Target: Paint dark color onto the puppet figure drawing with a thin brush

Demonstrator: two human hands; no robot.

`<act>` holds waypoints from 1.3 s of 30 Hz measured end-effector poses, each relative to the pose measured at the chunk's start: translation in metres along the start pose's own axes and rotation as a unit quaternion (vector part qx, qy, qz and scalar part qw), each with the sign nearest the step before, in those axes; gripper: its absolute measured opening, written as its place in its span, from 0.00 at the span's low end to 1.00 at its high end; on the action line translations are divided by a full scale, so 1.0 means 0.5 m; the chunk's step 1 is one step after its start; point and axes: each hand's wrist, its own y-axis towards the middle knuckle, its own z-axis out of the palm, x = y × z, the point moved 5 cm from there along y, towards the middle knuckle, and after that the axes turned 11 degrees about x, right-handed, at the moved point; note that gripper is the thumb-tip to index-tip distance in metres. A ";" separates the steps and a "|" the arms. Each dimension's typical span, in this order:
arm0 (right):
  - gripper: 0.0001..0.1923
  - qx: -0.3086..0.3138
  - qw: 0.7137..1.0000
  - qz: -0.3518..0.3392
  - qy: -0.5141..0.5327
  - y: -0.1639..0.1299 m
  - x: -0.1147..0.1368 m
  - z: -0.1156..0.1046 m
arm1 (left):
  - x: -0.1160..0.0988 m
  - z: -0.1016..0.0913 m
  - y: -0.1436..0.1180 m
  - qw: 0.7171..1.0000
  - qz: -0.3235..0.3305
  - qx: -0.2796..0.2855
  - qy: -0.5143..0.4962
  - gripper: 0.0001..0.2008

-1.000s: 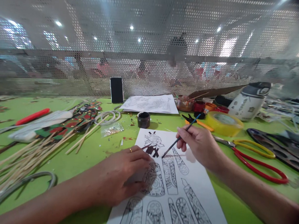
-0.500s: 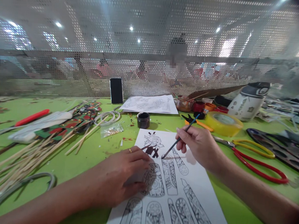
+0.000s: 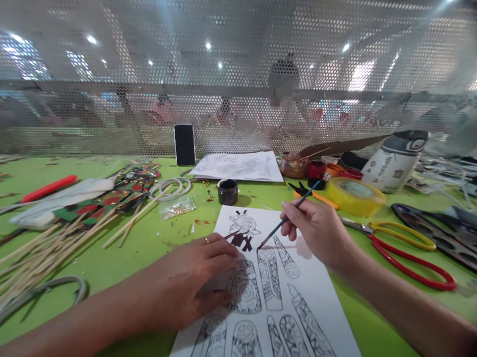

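Observation:
A white sheet of paper point(image 3: 254, 328) with printed black line patterns lies before me on the green tabletop. Near its top, parts of a figure are filled in black. My left hand point(image 3: 201, 278) lies open on the sheet's left side, fingers stretched and a ring on one of them. In a pinch, my right hand point(image 3: 312, 225) holds a thin blue paintbrush point(image 3: 299, 203). The brush slants down to the left, its dark tip at the top of a long patterned strip. Just beyond the sheet stands a small open pot of black paint point(image 3: 227, 191).
Scissors point(image 3: 410, 267), a tape roll point(image 3: 356, 196), a paint palette point(image 3: 439, 237) and a bottle point(image 3: 395, 163) stand at right. Bamboo sticks point(image 3: 54, 249) and a red-handled tool point(image 3: 49, 188) lie left. A phone point(image 3: 185, 145) leans against a perforated screen point(image 3: 226, 108).
The brush tip has shifted very slightly along the top of the patterned strip. Both hands stay nearly in place; the whole view has drifted a little.

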 end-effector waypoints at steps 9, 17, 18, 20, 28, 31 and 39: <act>0.16 0.012 1.000 -0.002 0.000 -0.003 0.007 0.004 | 0.000 -0.002 0.002 1.000 -0.003 0.006 -0.003 0.13; 0.17 0.000 1.000 0.010 -0.003 -0.002 0.005 0.000 | 0.000 0.000 0.000 1.000 -0.002 0.002 -0.002 0.16; 0.17 -0.001 1.000 0.008 -0.005 -0.002 0.006 0.000 | 0.001 0.000 0.000 1.000 -0.001 0.002 -0.001 0.16; 0.16 -0.004 1.000 0.004 -0.008 -0.002 0.007 -0.001 | 0.001 0.000 0.002 1.000 0.001 0.004 -0.003 0.14; 0.16 -0.017 1.000 0.010 -0.016 -0.003 0.012 -0.007 | 0.003 0.002 0.002 1.000 -0.010 0.012 -0.003 0.13; 0.17 -0.018 1.000 0.003 -0.020 -0.004 0.015 -0.009 | 0.004 0.002 0.000 1.000 -0.015 0.015 -0.004 0.13; 0.16 0.000 1.000 0.005 0.000 -0.004 0.010 0.002 | 0.000 -0.002 0.001 1.000 -0.004 -0.001 -0.006 0.14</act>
